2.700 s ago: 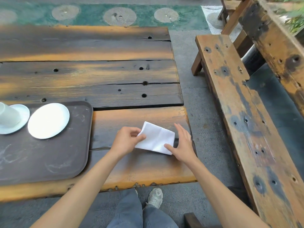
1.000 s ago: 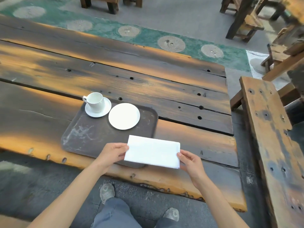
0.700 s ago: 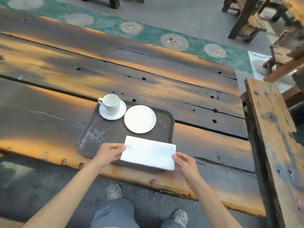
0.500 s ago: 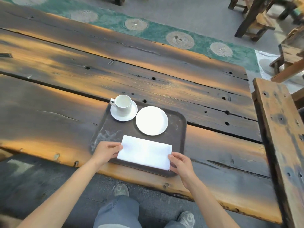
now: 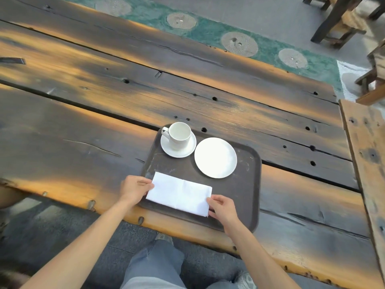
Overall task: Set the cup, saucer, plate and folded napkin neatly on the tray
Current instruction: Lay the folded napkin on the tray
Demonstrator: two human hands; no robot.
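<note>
A dark, scuffed tray (image 5: 249, 192) is seen from above on a weathered wooden counter (image 5: 87, 142), close to its near edge. At the tray's far left corner a white cup (image 5: 179, 136) stands upright on a white saucer (image 5: 166, 148), its handle turned to the left. Just right of the saucer, very close to it or just touching, a bare white plate (image 5: 215, 157) lies flat. Across the near left part of the tray a folded white napkin (image 5: 179, 193) is stretched, slanting a little so that its right end lies nearer than its left. Its left end is pinched by the left hand (image 5: 134, 189) and its near right corner by the right hand (image 5: 223, 207), fingers curled on the cloth. Whether the napkin is fully resting on the tray cannot be told. The step appears to be the final laying down of the napkin. It would be done well if the long edge were squared to the tray's near rim, the cloth kept within the rim and clear of the plate, the fold pressed flat, and both hands then let go together so nothing is dragged askew.
</note>
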